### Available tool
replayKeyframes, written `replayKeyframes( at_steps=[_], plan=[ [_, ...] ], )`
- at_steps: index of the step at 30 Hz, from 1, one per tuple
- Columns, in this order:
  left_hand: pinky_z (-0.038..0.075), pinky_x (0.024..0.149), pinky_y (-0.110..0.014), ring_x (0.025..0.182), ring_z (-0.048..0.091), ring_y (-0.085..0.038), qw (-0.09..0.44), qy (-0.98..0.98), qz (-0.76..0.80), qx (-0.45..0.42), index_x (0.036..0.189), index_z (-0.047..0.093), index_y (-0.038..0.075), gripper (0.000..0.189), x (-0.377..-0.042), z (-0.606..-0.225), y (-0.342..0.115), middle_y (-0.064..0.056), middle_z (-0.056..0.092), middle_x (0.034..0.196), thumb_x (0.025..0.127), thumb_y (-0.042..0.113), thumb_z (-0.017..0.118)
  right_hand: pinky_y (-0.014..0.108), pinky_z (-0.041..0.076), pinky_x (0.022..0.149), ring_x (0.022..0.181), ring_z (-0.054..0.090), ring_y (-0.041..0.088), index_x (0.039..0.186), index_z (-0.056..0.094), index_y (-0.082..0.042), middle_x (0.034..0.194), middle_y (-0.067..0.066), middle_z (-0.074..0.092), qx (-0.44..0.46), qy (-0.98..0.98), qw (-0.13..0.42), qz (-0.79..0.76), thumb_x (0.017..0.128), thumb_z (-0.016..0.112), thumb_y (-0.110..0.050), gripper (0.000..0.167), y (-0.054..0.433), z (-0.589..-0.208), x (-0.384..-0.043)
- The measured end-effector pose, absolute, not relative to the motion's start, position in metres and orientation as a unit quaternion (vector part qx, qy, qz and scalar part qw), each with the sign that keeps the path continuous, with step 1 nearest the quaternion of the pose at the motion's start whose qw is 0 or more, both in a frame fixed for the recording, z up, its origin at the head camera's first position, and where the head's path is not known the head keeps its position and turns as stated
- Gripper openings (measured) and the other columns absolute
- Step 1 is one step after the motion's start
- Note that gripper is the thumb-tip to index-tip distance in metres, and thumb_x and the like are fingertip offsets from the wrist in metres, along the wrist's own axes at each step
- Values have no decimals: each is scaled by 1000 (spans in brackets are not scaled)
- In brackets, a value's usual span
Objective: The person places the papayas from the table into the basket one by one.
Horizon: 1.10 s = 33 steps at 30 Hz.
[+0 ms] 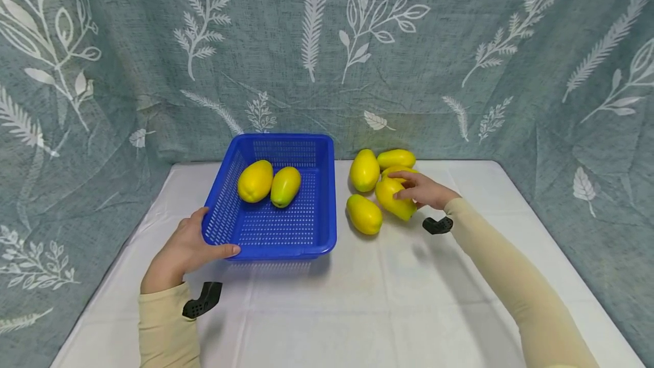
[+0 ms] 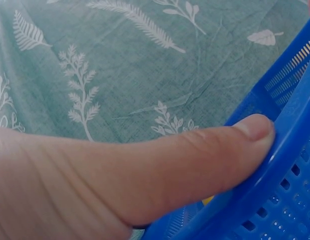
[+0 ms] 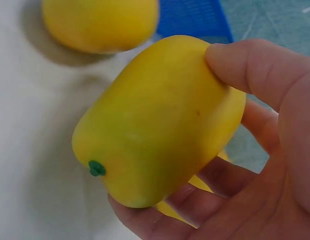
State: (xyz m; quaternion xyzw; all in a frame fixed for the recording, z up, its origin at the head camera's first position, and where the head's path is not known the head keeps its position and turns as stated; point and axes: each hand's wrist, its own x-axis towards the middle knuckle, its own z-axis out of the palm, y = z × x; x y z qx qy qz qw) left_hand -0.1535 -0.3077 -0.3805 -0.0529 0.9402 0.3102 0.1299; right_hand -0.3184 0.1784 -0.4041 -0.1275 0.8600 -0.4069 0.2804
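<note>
From where I stand, the left hand [image 1: 190, 247] is spread across the near left corner of a blue basket [image 1: 283, 252], thumb laid along the near rim and fingers at the left side, so it has hold of that corner; most of its fingertips are hidden. The basket sits on the left part of the white-covered table [image 1: 327, 317], its walls and floor full of small slots. Two fruits lie inside, side by side: a plump yellow fruit [image 1: 255, 181] on the left and a slimmer, greener fruit [image 1: 285, 187] on the right, with bare floor in front of them.

Just right of the basket, outside it, come a near fruit [image 1: 364, 214] and a far fruit [image 1: 364, 171]. Next is the held fruit [image 1: 392, 199], green nub at one end, gripped between the thumb and fingers of the right hand [image 1: 428, 191]. Behind it lie a partly covered fruit [image 1: 401, 172] and a rear fruit [image 1: 396, 158].
</note>
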Motion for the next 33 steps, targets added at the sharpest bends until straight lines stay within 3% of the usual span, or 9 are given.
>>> replayKeyframes(
  at_steps=[8,12,18,25,29,33],
  plan=[
    [34,111,-73,129,38,-58,131,940,311,-51,157,0,-14,124,-153,-379,-309,-48,21,150,84,46,81,61,49,105,155,22,44,163,23,-19,169,22,18,-129,844,264,-449,103,58,-25,70,181,-381,-319],
    [34,110,-73,129,38,-58,132,938,315,-54,157,0,-14,125,-153,-379,-308,-48,20,150,83,46,81,56,53,102,154,26,43,163,23,-19,168,23,20,-123,838,255,-466,103,57,-24,69,178,-375,-319],
    [35,110,-73,128,38,-58,131,938,317,-56,157,0,-13,124,-152,-379,-309,-47,21,150,83,46,81,45,59,91,138,47,42,164,20,-19,162,24,30,-102,812,241,-521,104,55,-24,69,153,-366,-313],
    [34,111,-72,129,38,-58,132,934,326,-59,157,0,-13,123,-152,-380,-308,-47,21,150,84,43,81,36,54,81,121,55,35,163,20,-27,158,18,38,-80,765,225,-599,104,55,-26,68,105,-341,-303],
    [34,111,-72,128,38,-58,132,933,329,-65,158,-1,-12,125,-153,-381,-307,-46,23,149,82,43,83,49,55,95,131,53,41,163,20,-28,157,17,38,-67,723,228,-649,106,52,-26,66,77,-328,-302],
    [34,111,-72,129,38,-58,129,933,330,-66,158,-1,-12,127,-153,-380,-308,-46,23,150,82,44,84,62,47,108,132,53,42,163,20,-28,154,19,42,-58,691,239,-679,107,51,-26,64,40,-319,-297]
  ],
)
